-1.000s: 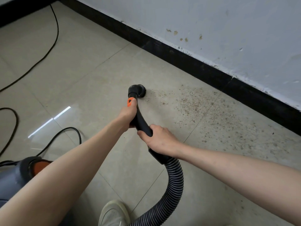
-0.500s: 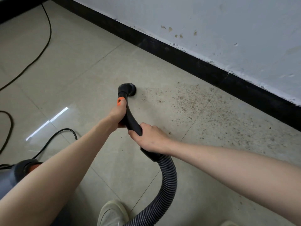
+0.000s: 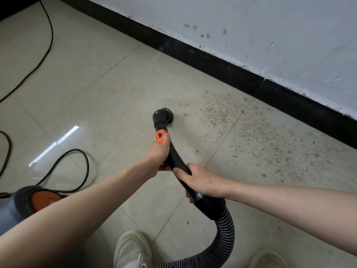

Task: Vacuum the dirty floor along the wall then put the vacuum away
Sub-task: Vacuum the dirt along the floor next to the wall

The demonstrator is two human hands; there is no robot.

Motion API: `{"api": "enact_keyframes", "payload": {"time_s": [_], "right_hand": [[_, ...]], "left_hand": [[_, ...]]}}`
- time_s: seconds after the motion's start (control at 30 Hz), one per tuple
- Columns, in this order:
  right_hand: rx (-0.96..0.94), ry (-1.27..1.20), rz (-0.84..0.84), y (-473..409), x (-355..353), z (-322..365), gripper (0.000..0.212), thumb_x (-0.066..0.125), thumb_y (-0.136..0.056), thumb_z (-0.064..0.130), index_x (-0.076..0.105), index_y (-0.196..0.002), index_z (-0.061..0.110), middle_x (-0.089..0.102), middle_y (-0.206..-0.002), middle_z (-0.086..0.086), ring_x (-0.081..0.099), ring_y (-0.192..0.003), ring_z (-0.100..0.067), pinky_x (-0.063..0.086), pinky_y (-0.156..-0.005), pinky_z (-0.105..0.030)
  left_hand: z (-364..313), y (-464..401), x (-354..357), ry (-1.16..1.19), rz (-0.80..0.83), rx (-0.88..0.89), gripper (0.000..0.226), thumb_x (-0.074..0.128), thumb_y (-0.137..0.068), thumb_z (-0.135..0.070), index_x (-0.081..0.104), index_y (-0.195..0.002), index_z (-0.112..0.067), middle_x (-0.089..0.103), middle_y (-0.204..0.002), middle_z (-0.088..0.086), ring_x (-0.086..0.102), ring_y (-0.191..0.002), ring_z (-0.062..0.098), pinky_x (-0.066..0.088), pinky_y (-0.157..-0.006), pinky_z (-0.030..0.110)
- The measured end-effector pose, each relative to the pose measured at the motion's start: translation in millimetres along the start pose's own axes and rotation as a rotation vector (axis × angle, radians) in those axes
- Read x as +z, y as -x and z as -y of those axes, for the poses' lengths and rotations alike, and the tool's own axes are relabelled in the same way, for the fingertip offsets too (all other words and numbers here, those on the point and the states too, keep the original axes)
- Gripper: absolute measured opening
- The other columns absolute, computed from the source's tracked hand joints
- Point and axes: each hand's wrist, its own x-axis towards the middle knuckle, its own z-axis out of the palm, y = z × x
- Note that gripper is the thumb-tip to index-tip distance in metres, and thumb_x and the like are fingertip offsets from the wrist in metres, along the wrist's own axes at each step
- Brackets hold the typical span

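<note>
Right hand point(image 3: 202, 180) wrapped around the lower part of the black handle tube point(image 3: 176, 158), fingers curled under it. Left hand point(image 3: 159, 151) grips the same tube farther up, thumb lying by the orange slider point(image 3: 161, 136). Nearest: two pale shoes point(image 3: 132, 248) at bottom edge, ribbed grey hose point(image 3: 224, 236) looping between them up to the handle. Vacuum body point(image 3: 17, 206), grey with orange lid, low left behind the left forearm; contents not visible. Black power cord point(image 3: 85, 167) coiled on tile beside it. Round brush nozzle point(image 3: 163, 116) down on the floor point(image 3: 96, 93), at the left edge of a scatter of brown grit point(image 3: 222, 113). Grit spreads right toward the black skirting point(image 3: 212, 70) under the white wall point(image 3: 251, 26).
</note>
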Motion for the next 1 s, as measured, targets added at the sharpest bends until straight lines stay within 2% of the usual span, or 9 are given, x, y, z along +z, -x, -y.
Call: {"api": "enact_keyframes", "payload": {"time_s": [0.1, 0.27, 0.5, 0.67, 0.83, 1.0], "right_hand": [[-0.035, 0.063, -0.055, -6, -1, 5, 0.041, 0.041, -0.097, 0.054, 0.044, -0.086, 0.015, 0.066, -0.067, -0.009, 0.065, -0.055, -0.025, 0.054, -0.064, -0.035], [-0.079, 0.082, -0.138, -38, -14, 43, 0.044, 0.04, -0.098, 0.053, 0.044, -0.077, 0.015, 0.067, -0.07, -0.011, 0.06, -0.054, -0.021, 0.053, -0.073, -0.035], [-0.073, 0.037, -0.14, -60, -21, 60, 0.044, 0.037, -0.099, 0.051, 0.044, -0.078, 0.013, 0.069, -0.075, -0.015, 0.062, -0.058, -0.025, 0.054, -0.077, -0.036], [-0.066, 0.098, -0.103, -38, -11, 41, 0.044, 0.038, -0.099, 0.052, 0.043, -0.076, 0.014, 0.066, -0.065, -0.011, 0.06, -0.051, -0.02, 0.052, -0.068, -0.032], [-0.053, 0.183, -0.009, -5, 1, 22, 0.047, 0.039, -0.097, 0.052, 0.046, -0.075, 0.012, 0.064, -0.057, -0.008, 0.059, -0.045, -0.016, 0.049, -0.058, -0.027], [-0.027, 0.197, 0.022, 21, 10, 9, 0.045, 0.038, -0.099, 0.051, 0.045, -0.08, 0.011, 0.064, -0.061, -0.009, 0.058, -0.046, -0.015, 0.048, -0.056, -0.026]], "left_hand": [[-8, -3, 0, -0.016, -0.005, 0.008, 0.039, 0.036, -0.096, -0.04, 0.048, -0.108, -0.005, 0.053, -0.081, 0.006, 0.056, -0.068, 0.018, 0.046, -0.05, 0.029], [-44, -34, -13, -0.007, -0.057, 0.042, 0.04, 0.035, -0.096, -0.046, 0.048, -0.1, -0.008, 0.049, -0.076, 0.004, 0.051, -0.065, 0.017, 0.041, -0.05, 0.028], [-67, -55, -21, -0.035, -0.048, 0.08, 0.038, 0.037, -0.095, -0.044, 0.047, -0.104, -0.008, 0.048, -0.076, 0.004, 0.051, -0.065, 0.018, 0.042, -0.05, 0.028], [-39, -34, -14, -0.001, -0.043, 0.053, 0.044, 0.035, -0.095, -0.048, 0.048, -0.104, -0.007, 0.052, -0.078, 0.004, 0.054, -0.068, 0.018, 0.043, -0.05, 0.028], [-5, -2, -10, 0.084, -0.065, -0.035, 0.042, 0.037, -0.094, -0.044, 0.05, -0.108, -0.006, 0.053, -0.082, 0.006, 0.055, -0.07, 0.019, 0.044, -0.051, 0.029], [14, 21, -2, 0.094, -0.041, -0.057, 0.039, 0.036, -0.094, -0.041, 0.049, -0.105, -0.006, 0.052, -0.081, 0.005, 0.055, -0.069, 0.019, 0.045, -0.051, 0.029]]}}
